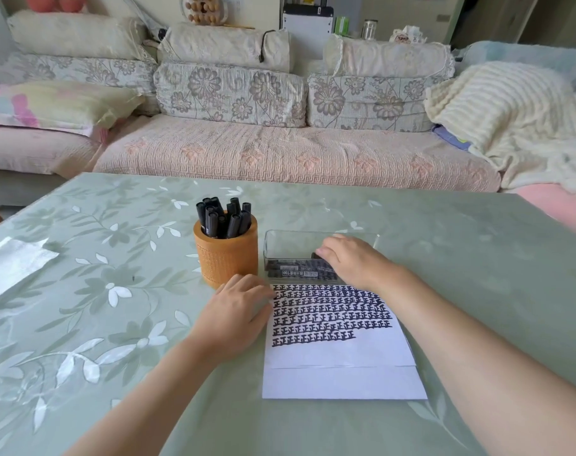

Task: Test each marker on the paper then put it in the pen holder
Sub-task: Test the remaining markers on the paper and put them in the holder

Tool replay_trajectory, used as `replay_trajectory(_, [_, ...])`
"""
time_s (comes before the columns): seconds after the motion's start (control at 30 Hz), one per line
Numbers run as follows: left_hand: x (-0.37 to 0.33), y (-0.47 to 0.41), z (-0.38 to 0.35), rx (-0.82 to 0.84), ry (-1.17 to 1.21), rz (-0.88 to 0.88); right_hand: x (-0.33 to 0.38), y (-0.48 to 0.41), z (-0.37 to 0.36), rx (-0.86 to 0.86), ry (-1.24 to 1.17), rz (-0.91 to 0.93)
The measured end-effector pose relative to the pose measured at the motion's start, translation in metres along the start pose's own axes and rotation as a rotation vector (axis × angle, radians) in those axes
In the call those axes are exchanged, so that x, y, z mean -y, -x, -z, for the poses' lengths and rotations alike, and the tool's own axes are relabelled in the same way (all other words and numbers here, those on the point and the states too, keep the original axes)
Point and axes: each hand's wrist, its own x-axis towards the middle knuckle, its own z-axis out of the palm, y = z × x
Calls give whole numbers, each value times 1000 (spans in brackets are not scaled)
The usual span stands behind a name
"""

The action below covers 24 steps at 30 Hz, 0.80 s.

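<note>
An orange pen holder (226, 258) stands mid-table with several black markers (222, 218) upright in it. To its right is a clear plastic box (290, 240) with black markers (296, 269) lying in its bottom. My right hand (352, 261) reaches into the box, its fingers curled down over the dark end of one marker. In front of the box lies white paper (339, 363) with rows of black test marks across its upper part. My left hand (237, 311) rests flat, fingers relaxed, on the paper's left edge, just in front of the holder.
The table (115, 291) has a green floral cover. A white tissue (13, 264) lies near its left edge. A sofa (280, 153) with cushions and a cream blanket (510, 116) runs along the far side.
</note>
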Motion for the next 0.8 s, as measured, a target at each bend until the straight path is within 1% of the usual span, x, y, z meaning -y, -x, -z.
replay_trajectory(0.13, [-3,-2,2,12,-6,16,8,0,9,-229,118,122])
replay_trajectory(0.2, [-5,-3,3,5,1,22,18,2,15,-286,196,183])
replay_trajectory(0.23, [-6,-3,3,-5,17,29,25,4,16,-285,210,204])
replay_trajectory(0.3, [-8,-4,5,-26,53,62,39,8,16,-230,181,233])
replay_trajectory(0.4, [-10,-5,10,-81,111,87,56,15,9,-100,83,242])
replay_trajectory(0.47, [-13,-4,15,-112,162,83,64,19,2,-11,34,229])
replay_trajectory(0.53, [-17,-2,20,-114,191,61,68,24,-5,57,-71,201])
replay_trajectory(0.6, [-18,0,22,-98,206,39,71,29,-8,73,-174,158])
replay_trajectory(0.7, [-17,1,24,-116,227,62,71,33,-8,58,-281,82])
replay_trajectory(0.8, [-14,0,27,-134,214,89,65,34,-7,55,-264,28])
